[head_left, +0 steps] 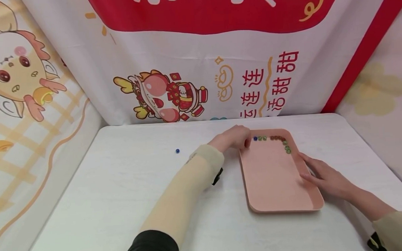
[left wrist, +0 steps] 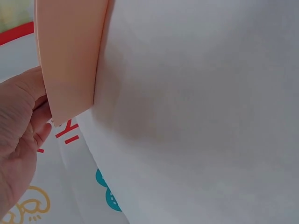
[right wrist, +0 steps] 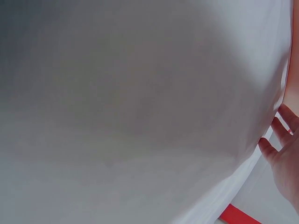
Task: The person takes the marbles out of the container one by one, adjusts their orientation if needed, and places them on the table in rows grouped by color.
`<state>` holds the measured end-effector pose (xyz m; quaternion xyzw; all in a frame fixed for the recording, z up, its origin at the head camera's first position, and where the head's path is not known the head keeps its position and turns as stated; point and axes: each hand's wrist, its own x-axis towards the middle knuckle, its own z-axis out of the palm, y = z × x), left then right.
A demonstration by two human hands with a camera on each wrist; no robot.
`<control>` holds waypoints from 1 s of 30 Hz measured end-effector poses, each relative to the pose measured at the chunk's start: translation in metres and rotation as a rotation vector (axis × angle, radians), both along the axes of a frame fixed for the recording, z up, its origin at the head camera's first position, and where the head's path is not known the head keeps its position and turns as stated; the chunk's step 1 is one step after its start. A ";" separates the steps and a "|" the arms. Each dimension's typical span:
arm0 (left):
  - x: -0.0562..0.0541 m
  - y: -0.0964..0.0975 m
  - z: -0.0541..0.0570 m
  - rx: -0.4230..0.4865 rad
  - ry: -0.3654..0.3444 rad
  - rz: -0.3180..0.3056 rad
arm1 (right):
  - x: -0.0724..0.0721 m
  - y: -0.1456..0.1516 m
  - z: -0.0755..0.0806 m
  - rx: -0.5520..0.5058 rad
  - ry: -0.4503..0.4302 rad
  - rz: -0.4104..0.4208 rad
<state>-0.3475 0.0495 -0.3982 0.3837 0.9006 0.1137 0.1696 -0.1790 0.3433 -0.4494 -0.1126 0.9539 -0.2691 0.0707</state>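
A pink rectangular tray (head_left: pixel 270 175) lies on the white table. Along its far and right walls sit small glass marbles: a blue marble (head_left: pixel 255 139), green marbles (head_left: pixel 262 138), several brown marbles (head_left: pixel 276 138) and more green marbles (head_left: pixel 287 148). My left hand (head_left: pixel 233 137) bends over the tray's far left corner, its fingertips behind the wall; whether they pinch anything is hidden. At the right side wall, my right hand (head_left: pixel 329 178) holds the tray, thumb over the rim and fingers (right wrist: pixel 282 130) along the outside.
A single blue marble (head_left: pixel 177 151) lies on the white table (head_left: pixel 123 188), left of the tray. Behind the table hangs a printed white and red cloth (head_left: pixel 191 47). Patterned cloth walls (head_left: pixel 26 140) stand at both sides.
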 end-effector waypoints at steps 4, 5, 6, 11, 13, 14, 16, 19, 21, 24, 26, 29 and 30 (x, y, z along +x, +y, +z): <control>0.000 -0.005 0.003 0.062 -0.025 -0.009 | 0.000 -0.001 0.000 -0.004 0.009 0.008; 0.000 -0.007 0.004 0.077 -0.031 -0.009 | 0.000 -0.001 -0.001 -0.008 0.012 0.012; 0.000 -0.008 0.005 0.088 -0.037 -0.008 | 0.000 -0.001 -0.001 -0.009 0.013 0.014; 0.001 -0.014 0.011 0.127 -0.063 -0.020 | 0.000 -0.002 0.001 -0.018 0.008 0.017; 0.002 -0.016 0.013 0.148 -0.062 -0.040 | 0.001 -0.003 0.001 -0.018 0.004 0.014; 0.003 -0.018 0.014 0.160 -0.057 -0.051 | 0.001 -0.003 0.001 -0.019 0.002 0.014; 0.004 -0.021 0.017 0.184 -0.032 -0.078 | 0.001 -0.003 0.001 -0.021 0.004 0.016; 0.008 -0.028 0.021 0.227 -0.007 -0.097 | 0.000 -0.003 0.000 -0.027 0.009 0.022; 0.010 -0.033 0.023 0.253 -0.011 -0.096 | 0.000 -0.003 0.000 -0.030 0.015 0.027; 0.012 -0.042 0.025 0.288 -0.028 -0.080 | -0.001 -0.002 -0.001 -0.033 0.020 0.034; 0.012 -0.049 0.026 0.298 -0.020 -0.075 | -0.001 -0.001 -0.001 -0.030 0.020 0.035; 0.013 -0.058 0.025 0.303 -0.017 -0.059 | -0.002 0.000 -0.002 -0.030 0.015 0.035; 0.013 -0.062 0.024 0.302 -0.017 -0.053 | -0.002 0.000 -0.002 -0.030 0.015 0.035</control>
